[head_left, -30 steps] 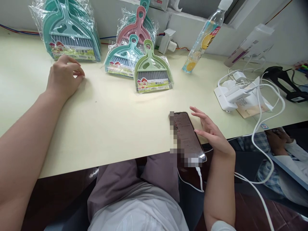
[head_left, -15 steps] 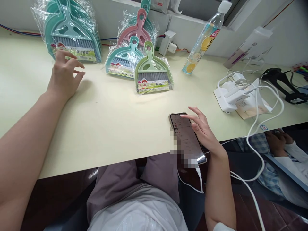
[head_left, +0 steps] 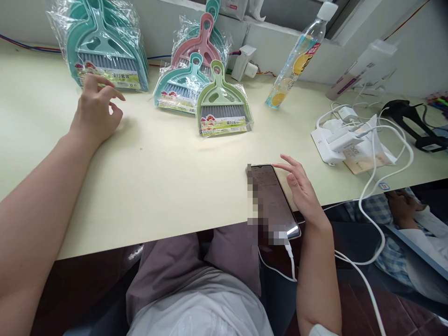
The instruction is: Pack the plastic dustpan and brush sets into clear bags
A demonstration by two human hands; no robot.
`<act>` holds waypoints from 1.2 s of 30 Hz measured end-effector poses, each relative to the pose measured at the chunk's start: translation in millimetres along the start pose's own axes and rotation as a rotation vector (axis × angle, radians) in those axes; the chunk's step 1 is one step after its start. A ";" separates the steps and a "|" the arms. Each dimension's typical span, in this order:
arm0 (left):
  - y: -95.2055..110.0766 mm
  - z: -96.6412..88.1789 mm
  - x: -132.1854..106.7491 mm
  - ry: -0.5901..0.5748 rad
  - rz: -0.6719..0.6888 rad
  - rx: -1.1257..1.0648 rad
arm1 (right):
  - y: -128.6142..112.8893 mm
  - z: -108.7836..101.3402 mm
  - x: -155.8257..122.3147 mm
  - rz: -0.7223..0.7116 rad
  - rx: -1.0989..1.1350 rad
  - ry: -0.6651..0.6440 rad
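My left hand (head_left: 94, 112) rests on the cream table (head_left: 157, 177) with fingers loosely curled and apart, holding nothing, just in front of a stack of teal dustpan-and-brush sets (head_left: 105, 46) wrapped in plastic. My right hand (head_left: 301, 189) hovers at the right edge of a phone (head_left: 275, 203) that lies on the table's front edge, fingers spread, index fingertip over the screen. A white cable (head_left: 290, 261) is plugged into the phone's near end.
More wrapped sets, teal (head_left: 178, 86), pink (head_left: 199, 42) and green (head_left: 222, 105), lie at the back middle. A lemon drink bottle (head_left: 296, 58) leans against the wall. A white power strip (head_left: 341, 140) with chargers and cables sits at the right. Another person's hand (head_left: 402, 205) shows lower right.
My right hand's fingers lifted slightly and shifted right off the phone screen. My left hand's fingers curled a bit more; the arm stayed in place.
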State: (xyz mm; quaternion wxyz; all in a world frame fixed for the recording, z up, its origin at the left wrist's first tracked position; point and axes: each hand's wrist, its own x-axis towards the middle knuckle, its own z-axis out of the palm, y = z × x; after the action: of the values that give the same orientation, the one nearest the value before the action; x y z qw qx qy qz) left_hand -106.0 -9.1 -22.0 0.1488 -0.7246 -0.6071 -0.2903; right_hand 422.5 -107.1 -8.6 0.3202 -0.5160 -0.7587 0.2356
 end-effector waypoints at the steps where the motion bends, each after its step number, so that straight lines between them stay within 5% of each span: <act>1: 0.4 -0.3 0.0 -0.009 -0.007 -0.001 | 0.7 0.5 0.3 0.001 -0.001 0.012; 22: 15.2 -9.3 -2.6 -0.061 -0.129 -0.006 | -0.1 2.8 1.2 0.025 -0.013 0.079; 29: 13.6 -7.0 -2.8 -0.038 -0.109 0.002 | -2.7 -7.4 -3.7 -0.004 0.095 -0.105; 36: 14.1 -8.6 -2.9 -0.063 -0.141 0.003 | -1.9 -11.5 -6.1 -0.023 0.151 -0.113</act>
State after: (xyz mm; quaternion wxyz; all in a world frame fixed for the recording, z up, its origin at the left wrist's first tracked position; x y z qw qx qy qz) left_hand -94.7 -19.4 -15.0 0.1101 -0.6886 -0.6614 -0.2762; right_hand 431.3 -113.2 -0.9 0.3175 -0.4673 -0.7616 0.3173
